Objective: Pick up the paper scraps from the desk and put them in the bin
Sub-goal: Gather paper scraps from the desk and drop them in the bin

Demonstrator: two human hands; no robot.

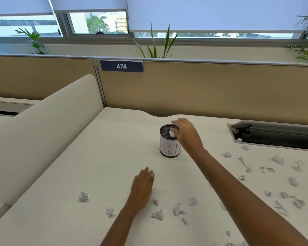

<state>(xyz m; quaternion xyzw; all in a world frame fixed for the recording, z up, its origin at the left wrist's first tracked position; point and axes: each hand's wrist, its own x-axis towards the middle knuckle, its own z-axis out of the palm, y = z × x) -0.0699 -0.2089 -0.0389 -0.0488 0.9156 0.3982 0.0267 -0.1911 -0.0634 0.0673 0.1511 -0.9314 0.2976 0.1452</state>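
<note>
A small black mesh bin (169,150) with a white label reading "BIN" stands mid-desk. My right hand (187,134) hovers over its right rim, fingertips pinching a white paper scrap (172,133) just above the opening. My left hand (143,186) lies flat on the desk, palm down, holding nothing, in front and to the left of the bin. Several crumpled paper scraps lie on the desk: one (83,196) to the left of my left arm, a cluster (177,209) between my arms, and many (277,159) to the right.
The cream desk (100,157) is bounded by a curved side divider (48,125) on the left and a tan partition (203,89) behind. An open cable tray (277,133) is sunk into the desk at the back right.
</note>
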